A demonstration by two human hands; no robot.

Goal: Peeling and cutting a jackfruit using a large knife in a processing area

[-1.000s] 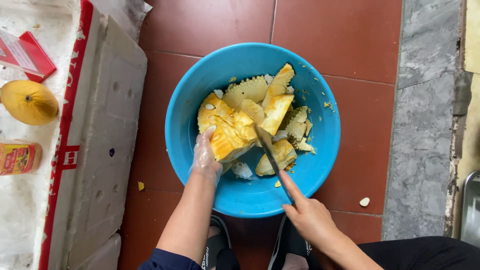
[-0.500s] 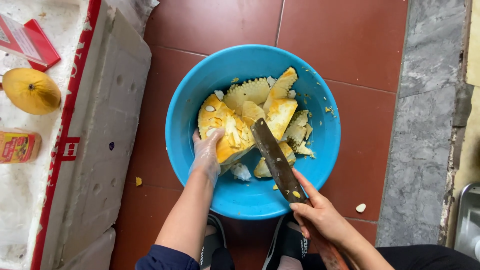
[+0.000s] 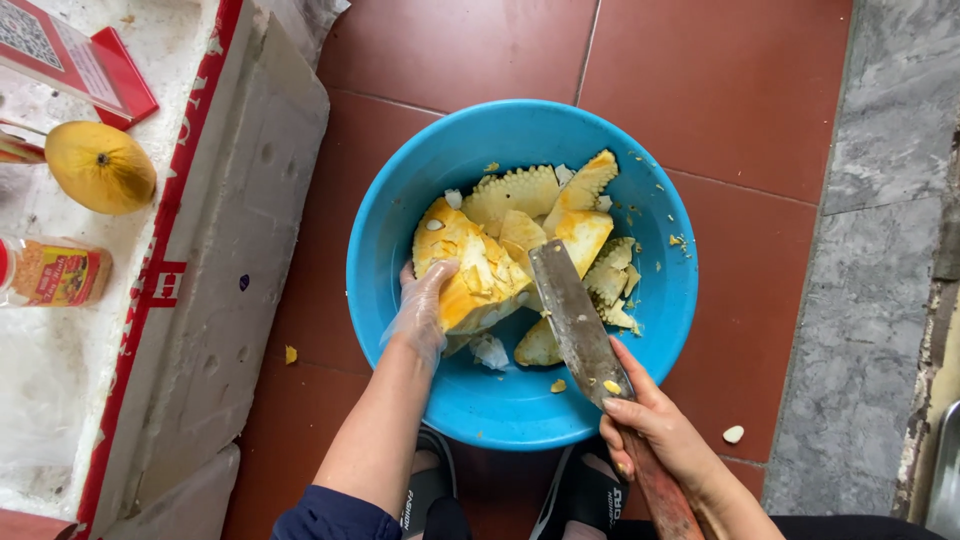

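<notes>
- The left hand [image 3: 425,305], in a thin clear glove, grips the big yellow fruit piece [image 3: 470,265].
- That piece sits in the blue bowl [image 3: 400,200] on the red floor [image 3: 730,80].
- The right hand [image 3: 655,435] is closed around the knife [image 3: 575,315], whose flat blade lies over the fruit.
- A white box [image 3: 200,300] stands to the left.

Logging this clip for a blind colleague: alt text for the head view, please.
The gloved left hand steadies a yellow jackfruit chunk in a blue basin while the right hand holds a cleaver above it.
</notes>
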